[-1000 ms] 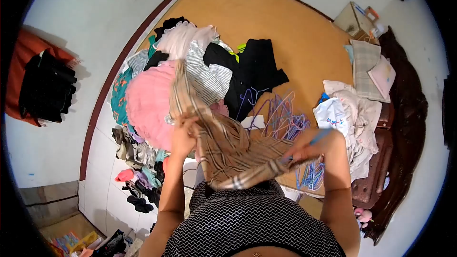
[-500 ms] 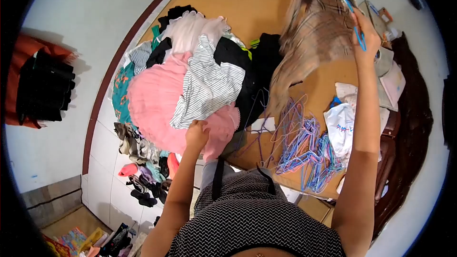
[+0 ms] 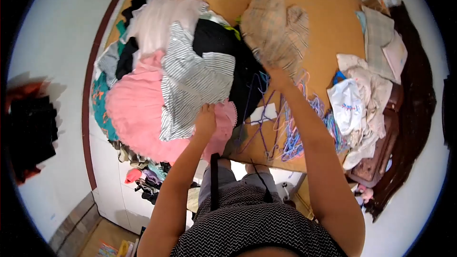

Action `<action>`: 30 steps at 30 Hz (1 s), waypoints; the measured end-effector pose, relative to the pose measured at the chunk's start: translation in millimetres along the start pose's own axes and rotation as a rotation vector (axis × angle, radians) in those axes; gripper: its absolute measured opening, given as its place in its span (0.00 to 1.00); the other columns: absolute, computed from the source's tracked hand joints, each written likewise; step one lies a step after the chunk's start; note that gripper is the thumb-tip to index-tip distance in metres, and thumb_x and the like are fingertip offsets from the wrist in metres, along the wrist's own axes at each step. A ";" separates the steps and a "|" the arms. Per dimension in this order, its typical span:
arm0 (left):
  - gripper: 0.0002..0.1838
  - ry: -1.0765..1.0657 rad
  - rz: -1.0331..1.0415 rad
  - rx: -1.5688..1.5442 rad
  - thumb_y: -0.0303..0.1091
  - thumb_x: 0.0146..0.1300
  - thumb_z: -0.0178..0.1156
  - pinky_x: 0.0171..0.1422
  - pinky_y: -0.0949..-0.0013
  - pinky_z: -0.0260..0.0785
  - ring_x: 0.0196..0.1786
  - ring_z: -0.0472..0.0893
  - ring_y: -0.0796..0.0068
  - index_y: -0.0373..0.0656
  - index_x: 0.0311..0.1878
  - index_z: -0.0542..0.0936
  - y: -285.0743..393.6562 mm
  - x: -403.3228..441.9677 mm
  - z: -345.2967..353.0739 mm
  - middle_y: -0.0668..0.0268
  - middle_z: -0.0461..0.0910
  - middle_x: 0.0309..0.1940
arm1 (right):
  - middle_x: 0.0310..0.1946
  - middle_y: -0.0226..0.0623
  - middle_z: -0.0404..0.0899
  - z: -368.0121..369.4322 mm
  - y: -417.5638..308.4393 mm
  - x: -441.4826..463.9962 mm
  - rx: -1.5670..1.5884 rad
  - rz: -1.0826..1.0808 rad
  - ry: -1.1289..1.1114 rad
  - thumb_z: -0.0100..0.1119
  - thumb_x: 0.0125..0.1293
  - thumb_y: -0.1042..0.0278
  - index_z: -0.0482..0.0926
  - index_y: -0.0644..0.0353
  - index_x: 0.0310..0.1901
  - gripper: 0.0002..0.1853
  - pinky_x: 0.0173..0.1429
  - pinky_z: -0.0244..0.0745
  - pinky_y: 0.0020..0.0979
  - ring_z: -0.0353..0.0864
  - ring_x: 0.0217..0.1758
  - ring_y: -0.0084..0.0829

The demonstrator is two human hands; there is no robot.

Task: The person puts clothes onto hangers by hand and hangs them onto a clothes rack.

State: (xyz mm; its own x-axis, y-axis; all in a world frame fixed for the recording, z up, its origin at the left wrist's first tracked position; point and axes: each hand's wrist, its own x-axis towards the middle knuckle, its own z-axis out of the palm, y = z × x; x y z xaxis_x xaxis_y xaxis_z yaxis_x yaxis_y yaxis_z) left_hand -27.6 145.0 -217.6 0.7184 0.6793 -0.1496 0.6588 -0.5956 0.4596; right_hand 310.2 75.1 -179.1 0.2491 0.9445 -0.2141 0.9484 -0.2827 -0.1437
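Note:
The tan plaid garment [image 3: 271, 24] lies on the bed's far side, partly over black clothing [image 3: 245, 71]. At its near end is my right hand [image 3: 278, 78], closed on it; the fingertips are blurred. My left hand [image 3: 205, 118] has its fingers curled and closed on the lower edge of the grey-and-white striped shirt [image 3: 193, 83]. Under that shirt spreads a pink tulle dress [image 3: 135, 107]. Beside my right forearm lies a tangle of hangers [image 3: 293, 135], with purple ones [image 3: 259, 128] over a white card [image 3: 269, 113].
A pale pink dress [image 3: 164, 21] and a teal garment [image 3: 101, 97] lie at left. Cream clothes [image 3: 369, 97] and a white bag [image 3: 346, 104] rest at right, near pillows [image 3: 380, 35] and a dark headboard [image 3: 412, 85]. Small items [image 3: 150, 181] are on the floor.
My right hand has come down and inward from the upper right, bringing the raised plaid garment onto the bed. My left hand has stayed by the striped shirt's lower edge. The view has shifted.

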 end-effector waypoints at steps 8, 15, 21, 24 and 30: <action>0.15 -0.021 0.031 0.428 0.35 0.53 0.59 0.48 0.57 0.70 0.51 0.71 0.58 0.44 0.43 0.70 -8.1 55.7 35.0 0.61 0.69 0.44 | 0.34 0.47 0.81 171.7 10.0 -149.3 0.563 0.587 -0.011 0.59 0.54 0.65 0.82 0.57 0.38 0.11 0.42 0.75 0.42 0.80 0.38 0.45; 0.12 -0.035 0.045 0.197 0.32 0.54 0.58 0.42 0.56 0.71 0.40 0.75 0.51 0.41 0.39 0.70 -24.7 54.3 21.1 0.55 0.73 0.37 | 0.27 0.46 0.82 248.4 3.7 -247.9 0.482 0.987 0.144 0.57 0.55 0.60 0.83 0.59 0.35 0.12 0.39 0.75 0.40 0.82 0.33 0.44; 0.11 0.076 -0.179 -0.213 0.31 0.60 0.53 0.30 0.60 0.65 0.22 0.73 0.58 0.32 0.42 0.74 -7.8 28.8 -8.0 0.53 0.73 0.20 | 0.39 0.49 0.81 224.3 9.8 -183.6 0.751 1.764 0.101 0.56 0.57 0.59 0.80 0.62 0.44 0.18 0.47 0.76 0.41 0.81 0.45 0.45; 0.13 -0.064 -0.318 -0.422 0.34 0.64 0.53 0.26 0.68 0.60 0.22 0.69 0.75 0.34 0.45 0.76 32.1 16.9 -34.7 0.63 0.71 0.18 | 0.52 0.56 0.73 227.0 25.9 -180.2 0.733 1.748 -0.170 0.53 0.58 0.59 0.76 0.60 0.50 0.20 0.56 0.74 0.43 0.76 0.54 0.50; 0.11 -0.110 -0.481 -1.040 0.32 0.66 0.51 0.29 0.79 0.54 0.27 0.63 0.90 0.35 0.42 0.78 104.0 -29.2 -39.8 0.78 0.70 0.24 | 0.45 0.50 0.76 192.4 21.3 -196.0 0.169 1.757 0.054 0.60 0.55 0.55 0.79 0.55 0.45 0.18 0.51 0.74 0.45 0.77 0.49 0.48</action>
State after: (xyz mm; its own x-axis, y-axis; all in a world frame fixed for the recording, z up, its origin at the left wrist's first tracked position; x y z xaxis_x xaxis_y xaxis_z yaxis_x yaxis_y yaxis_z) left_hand 11.0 80.2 -130.6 0.4921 0.6687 -0.5573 0.4038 0.3918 0.8267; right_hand 243.9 -148.2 -326.1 0.8670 -0.4639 -0.1820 -0.4508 -0.8858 0.1102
